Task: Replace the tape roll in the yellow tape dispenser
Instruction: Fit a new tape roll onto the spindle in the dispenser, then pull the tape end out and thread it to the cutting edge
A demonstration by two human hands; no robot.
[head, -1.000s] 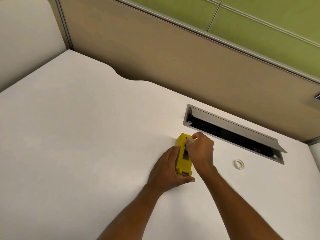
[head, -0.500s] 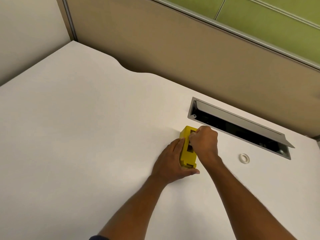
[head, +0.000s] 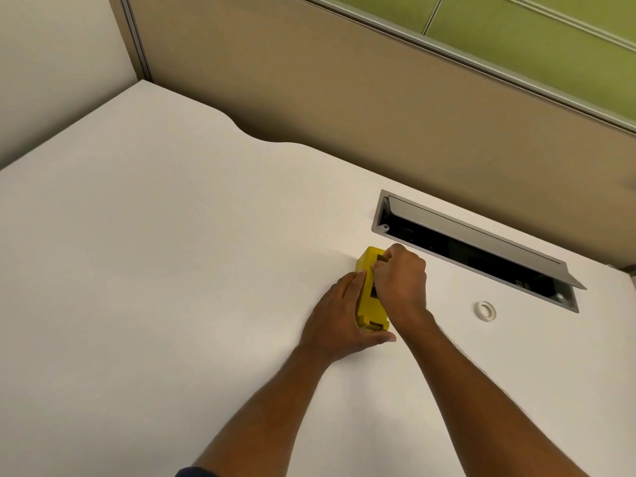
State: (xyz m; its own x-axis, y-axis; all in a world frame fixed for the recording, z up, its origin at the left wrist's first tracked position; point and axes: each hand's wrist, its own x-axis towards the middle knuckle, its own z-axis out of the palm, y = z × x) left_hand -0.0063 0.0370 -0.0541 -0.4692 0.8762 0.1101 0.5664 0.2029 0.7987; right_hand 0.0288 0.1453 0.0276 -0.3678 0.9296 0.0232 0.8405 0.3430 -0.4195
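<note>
A broad white desk top fills most of the view, with a tan fabric partition panel rising along its far edge and a green panel above that. Set into the desk beside the partition is a long grey metal cable trough with its lid tilted open over a dark slot.

The yellow plastic box-shaped tape dispenser sits on the desk just in front of the trough's left end, its long side running away from the person. The left hand is wrapped against the dispenser's left side, fingers together along the yellow wall and the thumb curled under its near end. The right hand covers the dispenser's top and right side, fingers bunched and curled down into the dark opening on its upper face; what they pinch there is hidden by the knuckles. Both bare forearms reach in from the lower edge.

A small white ring-shaped tape roll lies flat on the desk to the right of the dispenser, apart from both hands, in front of the trough's right end.
</note>
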